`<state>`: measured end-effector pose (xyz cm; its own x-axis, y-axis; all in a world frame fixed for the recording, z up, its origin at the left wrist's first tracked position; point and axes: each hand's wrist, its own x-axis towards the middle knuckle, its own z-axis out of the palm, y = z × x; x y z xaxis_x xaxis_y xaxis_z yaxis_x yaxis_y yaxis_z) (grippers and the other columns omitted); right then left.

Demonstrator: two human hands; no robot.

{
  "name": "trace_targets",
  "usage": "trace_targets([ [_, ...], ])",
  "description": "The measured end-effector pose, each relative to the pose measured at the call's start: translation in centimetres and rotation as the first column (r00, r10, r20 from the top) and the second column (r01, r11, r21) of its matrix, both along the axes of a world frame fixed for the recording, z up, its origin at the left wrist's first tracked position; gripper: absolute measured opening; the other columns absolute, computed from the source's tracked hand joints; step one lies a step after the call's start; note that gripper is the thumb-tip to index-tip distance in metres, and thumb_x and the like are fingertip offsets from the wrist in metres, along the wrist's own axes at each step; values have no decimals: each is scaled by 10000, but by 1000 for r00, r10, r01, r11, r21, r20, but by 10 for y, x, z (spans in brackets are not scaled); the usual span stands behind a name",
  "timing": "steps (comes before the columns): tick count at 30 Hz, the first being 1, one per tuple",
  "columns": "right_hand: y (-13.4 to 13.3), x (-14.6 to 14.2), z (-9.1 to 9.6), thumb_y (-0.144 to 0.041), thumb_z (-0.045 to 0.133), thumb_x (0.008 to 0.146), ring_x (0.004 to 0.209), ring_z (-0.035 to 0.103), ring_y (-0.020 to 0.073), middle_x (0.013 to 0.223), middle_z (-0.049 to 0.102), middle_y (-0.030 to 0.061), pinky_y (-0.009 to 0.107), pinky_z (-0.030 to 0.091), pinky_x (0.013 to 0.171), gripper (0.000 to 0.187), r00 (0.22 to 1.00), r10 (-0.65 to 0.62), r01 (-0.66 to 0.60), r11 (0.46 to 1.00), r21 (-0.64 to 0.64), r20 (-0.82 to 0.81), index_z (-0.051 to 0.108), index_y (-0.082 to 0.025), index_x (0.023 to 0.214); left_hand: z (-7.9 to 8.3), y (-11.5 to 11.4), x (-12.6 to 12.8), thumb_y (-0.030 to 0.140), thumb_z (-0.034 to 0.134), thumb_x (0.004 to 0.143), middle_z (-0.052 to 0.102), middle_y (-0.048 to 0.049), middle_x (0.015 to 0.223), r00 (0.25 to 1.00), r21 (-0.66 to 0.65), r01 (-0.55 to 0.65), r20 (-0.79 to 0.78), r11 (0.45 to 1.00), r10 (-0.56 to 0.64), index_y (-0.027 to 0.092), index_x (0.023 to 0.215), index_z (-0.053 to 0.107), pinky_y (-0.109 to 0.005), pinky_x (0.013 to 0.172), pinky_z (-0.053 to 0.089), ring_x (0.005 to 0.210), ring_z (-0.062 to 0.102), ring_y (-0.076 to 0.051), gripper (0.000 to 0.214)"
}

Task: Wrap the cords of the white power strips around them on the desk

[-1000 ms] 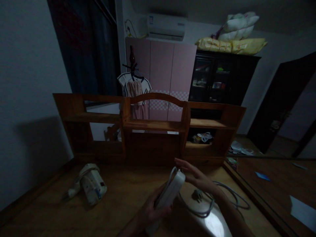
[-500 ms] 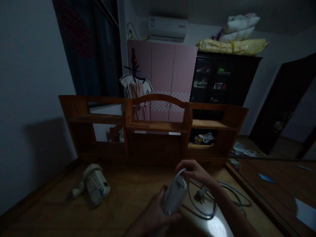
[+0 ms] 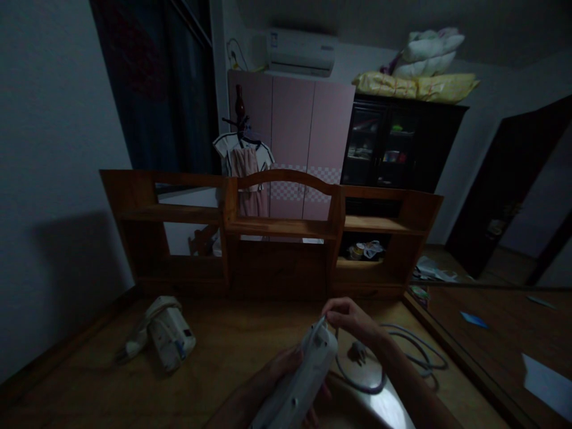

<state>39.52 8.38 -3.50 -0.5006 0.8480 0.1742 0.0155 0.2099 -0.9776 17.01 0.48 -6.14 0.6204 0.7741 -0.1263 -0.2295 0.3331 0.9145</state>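
My left hand (image 3: 281,366) is wrapped around a long white power strip (image 3: 308,372), which tilts up and away from me over the desk. At its far end, my right hand (image 3: 351,317) pinches the grey cord (image 3: 373,390) close to where it leaves the strip. That cord runs down in loose loops to the right, partly behind my right forearm. Its plug (image 3: 358,353) lies on the desk with the prongs showing. Farther left rests a second white power strip (image 3: 172,339), its own cord wound around it.
A wooden shelf unit (image 3: 279,226) stands along the back of the wooden desk (image 3: 214,369). A raised edge (image 3: 451,351) borders the right side; beyond it lie a blue packet (image 3: 473,320) and a white paper (image 3: 547,381). Light glares on the surface below my right forearm.
The power strip has tipped so more of its length shows toward me. My right hand has shifted slightly down and right, drawing the bent cord straighter along the strip's end.
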Motion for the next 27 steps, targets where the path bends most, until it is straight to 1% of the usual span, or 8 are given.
trace_targets([
  [6, -4, -6, 6, -425, 688, 776, 559, 398, 72, 634, 501, -30, 184, 296, 523, 308, 999, 6, -7, 1000, 21, 35, 669, -125, 845, -1, 5, -4, 654, 613, 710, 688, -129, 817, 956, 69, 249, 143, 966, -257, 142, 1236, 444, -314, 583, 511, 571, 653, -204, 753],
  [11, 4, -20, 1, -551, 629, 774, 530, 377, 76, 607, 469, -30, 182, 285, 481, 431, 977, -35, 27, 999, 38, 210, 646, -122, 797, -12, 13, 1, 600, 604, 757, 688, -148, 850, 935, 108, 283, 191, 953, -299, 167, 1266, 380, -274, 516, 496, 556, 662, -204, 705],
  [13, 7, -28, -6, -595, 565, 799, 524, 354, 74, 594, 435, -35, 179, 277, 472, 478, 969, -66, 54, 997, 58, 239, 616, -123, 744, -17, 15, 2, 594, 565, 788, 686, -138, 845, 957, 94, 186, 207, 978, -202, 172, 1270, 383, -264, 498, 489, 568, 668, -210, 667],
  [16, 8, -38, -22, -613, 438, 861, 483, 317, 67, 566, 385, -50, 177, 257, 444, 514, 961, -44, 34, 999, 39, 272, 561, -132, 730, -22, 20, 1, 559, 527, 831, 684, -120, 854, 975, 5, -78, 208, 997, 75, 171, 1246, 425, -252, 497, 489, 595, 668, -197, 577],
  [18, 3, -42, -32, -581, 381, 900, 465, 336, 70, 568, 403, -50, 179, 260, 436, 489, 952, -37, 25, 999, 41, 305, 551, -137, 783, -23, 26, -3, 542, 545, 828, 683, -111, 880, 952, -85, -239, 176, 967, 251, 173, 1219, 456, -249, 512, 498, 611, 663, -179, 546],
  [20, -4, -41, -38, -509, 375, 929, 495, 414, 86, 608, 476, -28, 188, 284, 461, 421, 915, -116, 63, 987, 148, 387, 556, -140, 840, -21, 33, -10, 545, 586, 799, 683, -101, 883, 923, -138, -351, 114, 926, 367, 175, 1201, 475, -249, 526, 509, 618, 658, -169, 557],
  [24, -25, -30, -29, -355, 389, 962, 635, 574, 138, 701, 611, 22, 213, 285, 530, 275, 649, -455, 121, 853, 508, 610, 575, -167, 887, -14, 49, -25, 576, 624, 751, 682, -66, 871, 838, -49, -546, -7, 836, 546, 217, 1194, 474, -239, 522, 512, 613, 659, -159, 589],
  [27, -42, -27, -13, -317, 410, 970, 589, 602, 147, 678, 645, 16, 238, 213, 499, 212, 440, -583, -11, 757, 653, 683, 577, -201, 913, -13, 56, -31, 608, 609, 741, 685, -52, 897, 798, 111, -588, -85, 801, 597, 252, 1216, 458, -233, 514, 507, 610, 662, -157, 612],
])
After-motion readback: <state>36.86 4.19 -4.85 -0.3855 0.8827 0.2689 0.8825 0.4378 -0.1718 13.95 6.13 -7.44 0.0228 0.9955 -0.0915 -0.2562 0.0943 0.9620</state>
